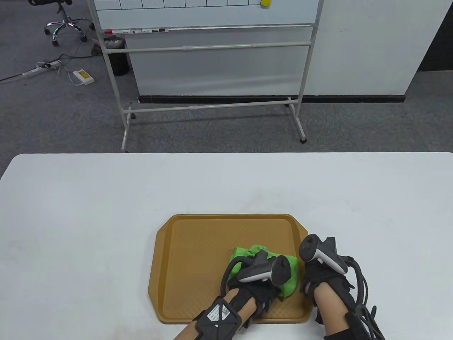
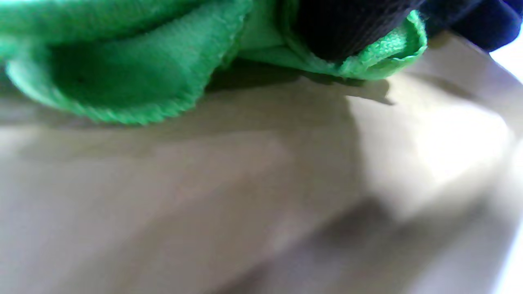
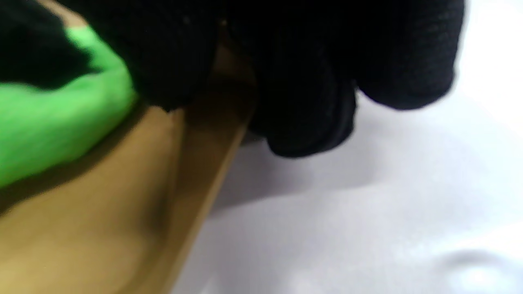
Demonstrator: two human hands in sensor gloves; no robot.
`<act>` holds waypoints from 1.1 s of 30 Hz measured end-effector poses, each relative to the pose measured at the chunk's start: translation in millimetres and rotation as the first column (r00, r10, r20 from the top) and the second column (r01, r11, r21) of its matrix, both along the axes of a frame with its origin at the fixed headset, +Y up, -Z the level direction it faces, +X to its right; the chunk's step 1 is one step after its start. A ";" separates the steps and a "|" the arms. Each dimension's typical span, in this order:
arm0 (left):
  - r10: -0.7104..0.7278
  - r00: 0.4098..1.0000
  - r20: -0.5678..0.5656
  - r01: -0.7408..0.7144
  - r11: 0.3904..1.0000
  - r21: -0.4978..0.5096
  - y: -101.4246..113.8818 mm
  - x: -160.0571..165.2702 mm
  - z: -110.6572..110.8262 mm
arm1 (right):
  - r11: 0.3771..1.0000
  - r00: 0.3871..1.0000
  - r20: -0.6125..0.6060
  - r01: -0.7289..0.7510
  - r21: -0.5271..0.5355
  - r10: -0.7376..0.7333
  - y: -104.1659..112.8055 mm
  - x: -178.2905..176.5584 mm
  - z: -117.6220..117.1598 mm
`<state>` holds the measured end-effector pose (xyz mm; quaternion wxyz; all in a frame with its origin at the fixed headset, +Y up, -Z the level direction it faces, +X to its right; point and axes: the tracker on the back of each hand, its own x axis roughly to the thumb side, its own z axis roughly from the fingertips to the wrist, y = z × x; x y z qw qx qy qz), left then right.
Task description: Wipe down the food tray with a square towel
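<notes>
A brown food tray (image 1: pixel 198 255) lies on the white table (image 1: pixel 88 212) near its front edge. A bunched green towel (image 1: pixel 288 283) lies on the tray's right half. My left hand (image 1: pixel 262 276) rests on top of the towel and presses it onto the tray; the towel (image 2: pixel 122 81) shows close up in the left wrist view with a dark fingertip (image 2: pixel 347 28) on it. My right hand (image 1: pixel 318 272) is at the tray's right rim; in the right wrist view its fingers (image 3: pixel 302 81) close over the rim (image 3: pixel 212 163), next to the towel (image 3: pixel 53 134).
A whiteboard on a rolling stand (image 1: pixel 212 71) is beyond the table's far edge. An office chair (image 1: pixel 63 21) and a power strip (image 1: pixel 39 69) are on the carpet at the far left.
</notes>
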<state>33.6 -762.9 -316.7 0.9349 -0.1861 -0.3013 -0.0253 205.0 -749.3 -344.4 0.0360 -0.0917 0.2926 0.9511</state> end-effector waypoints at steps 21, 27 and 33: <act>-0.284 0.901 -0.327 0.332 0.938 0.102 8.5 -142.1 -0.5 | 0.999 0.999 0.029 0.037 0.000 -0.037 0.7 5.9 0.3; -0.156 0.884 -0.441 0.185 0.982 0.024 2.7 -126.6 -40.5 | 1.000 1.000 0.017 -0.024 0.002 0.024 1.2 -2.0 0.4; -0.151 0.877 -0.456 0.152 0.988 -0.033 3.4 -83.8 -67.9 | 1.000 1.000 0.019 -0.014 0.000 0.014 1.2 -1.0 0.2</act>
